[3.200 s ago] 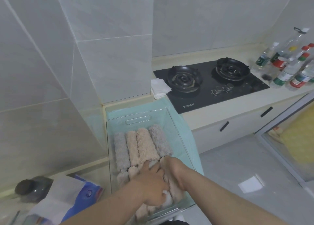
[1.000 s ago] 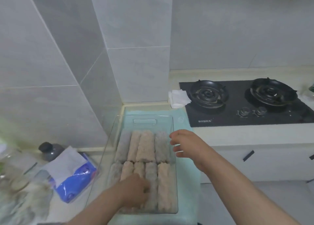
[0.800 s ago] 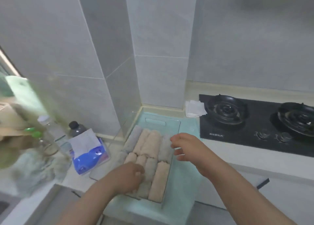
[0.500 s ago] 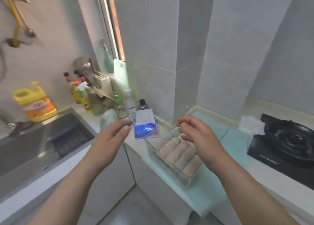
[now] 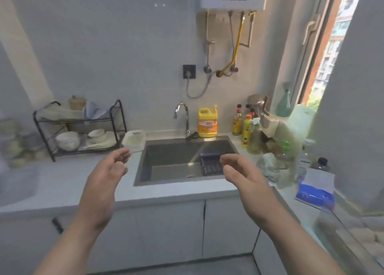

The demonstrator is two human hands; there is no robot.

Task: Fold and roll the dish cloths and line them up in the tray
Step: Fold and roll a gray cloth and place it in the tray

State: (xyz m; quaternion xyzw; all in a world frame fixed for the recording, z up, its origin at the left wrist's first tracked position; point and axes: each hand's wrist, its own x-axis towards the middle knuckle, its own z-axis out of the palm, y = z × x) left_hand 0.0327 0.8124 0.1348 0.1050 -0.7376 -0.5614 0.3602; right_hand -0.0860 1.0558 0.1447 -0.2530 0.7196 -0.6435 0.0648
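Note:
Both hands are raised in front of the sink with nothing in them. My left hand (image 5: 104,183) hovers over the counter left of the basin, fingers spread. My right hand (image 5: 245,177) hangs over the sink's front right corner, fingers apart and slightly curled. The clear tray (image 5: 353,235) shows only as a blurred corner at the lower right edge; the rolled cloths in it are barely visible. A crumpled pale green cloth (image 5: 268,166) lies on the counter right of the sink.
A steel sink (image 5: 176,160) with a tap (image 5: 182,117) lies ahead, a yellow detergent jug (image 5: 207,122) behind it. A black dish rack (image 5: 81,127) with bowls stands left. Bottles (image 5: 247,127) crowd the right counter, with a blue tissue pack (image 5: 315,189).
My view has swung left from the tray by the stove to the sink. Both hands left the tray and its rolled cloths and now hang open in the air.

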